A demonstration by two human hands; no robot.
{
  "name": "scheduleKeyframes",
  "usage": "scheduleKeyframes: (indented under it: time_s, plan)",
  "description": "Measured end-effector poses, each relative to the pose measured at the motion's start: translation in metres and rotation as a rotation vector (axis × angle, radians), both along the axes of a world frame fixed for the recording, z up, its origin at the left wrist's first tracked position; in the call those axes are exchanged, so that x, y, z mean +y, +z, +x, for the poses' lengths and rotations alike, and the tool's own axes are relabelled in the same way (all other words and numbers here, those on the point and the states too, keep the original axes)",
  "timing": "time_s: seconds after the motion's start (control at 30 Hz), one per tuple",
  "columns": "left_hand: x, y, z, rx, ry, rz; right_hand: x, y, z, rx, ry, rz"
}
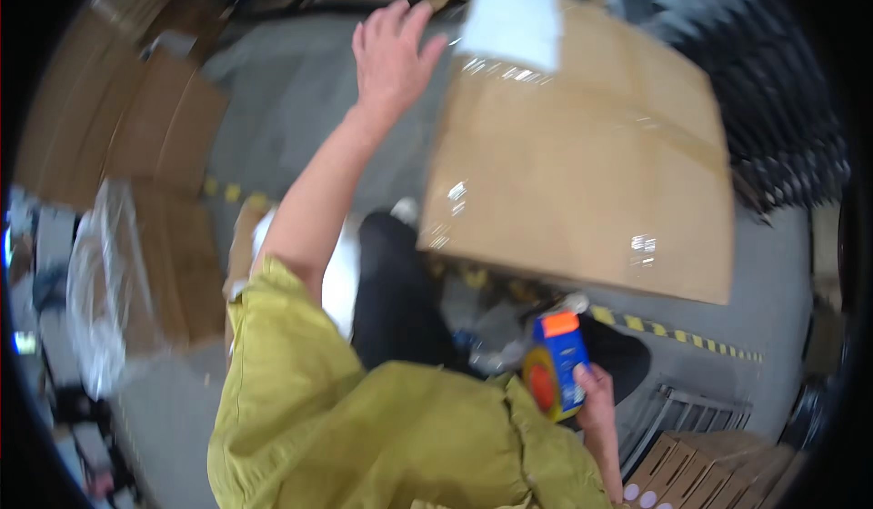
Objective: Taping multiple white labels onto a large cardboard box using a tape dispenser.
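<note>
A large brown cardboard box (582,163) stands in front of me, with shiny clear tape along its edges and a white sheet (511,23) on its far left corner. My left hand (393,59) reaches out past the box's left side, fingers spread and holding nothing. Low on the right, my right hand (596,395) grips a blue and yellow tape dispenser (559,363) with an orange tip and a red hub. The dispenser is held close to my body, apart from the box.
Brown cartons (136,118) line the left, with clear plastic wrap (105,282) on one. Stacked dark items (764,90) stand at the far right. Yellow and black floor tape (673,329) runs behind my legs' line. Small cartons (700,473) sit at the lower right beside a metal rack (677,418).
</note>
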State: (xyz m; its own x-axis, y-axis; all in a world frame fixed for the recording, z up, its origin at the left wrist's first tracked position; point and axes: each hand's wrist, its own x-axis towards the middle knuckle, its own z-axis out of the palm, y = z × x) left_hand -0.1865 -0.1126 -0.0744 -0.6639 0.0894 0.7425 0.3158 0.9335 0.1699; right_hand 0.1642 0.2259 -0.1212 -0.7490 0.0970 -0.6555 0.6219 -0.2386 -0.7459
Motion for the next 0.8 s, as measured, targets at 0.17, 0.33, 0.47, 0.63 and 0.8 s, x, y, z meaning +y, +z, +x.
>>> scheduleKeyframes:
  time_s: [0.17,0.33,0.47,0.63,0.8]
  plan:
    - [-0.157,-0.095,0.13,-0.315,0.391,0.247,0.004,-0.007,0.0,-0.024,0.015,0.005]
    - [-0.207,-0.216,0.301,-0.908,0.729,0.47,0.003,-0.003,-0.011,-0.066,0.11,0.039]
    - [-0.163,-0.217,0.318,-0.985,0.627,0.454,-0.007,0.007,-0.014,-0.095,0.132,0.1]
    - [-0.139,-0.222,0.281,-1.15,0.296,0.31,-0.016,0.011,-0.017,-0.132,0.152,0.155]
    - [-0.153,-0.225,0.272,-1.511,0.125,0.768,-0.018,0.013,-0.016,-0.15,0.219,0.191]
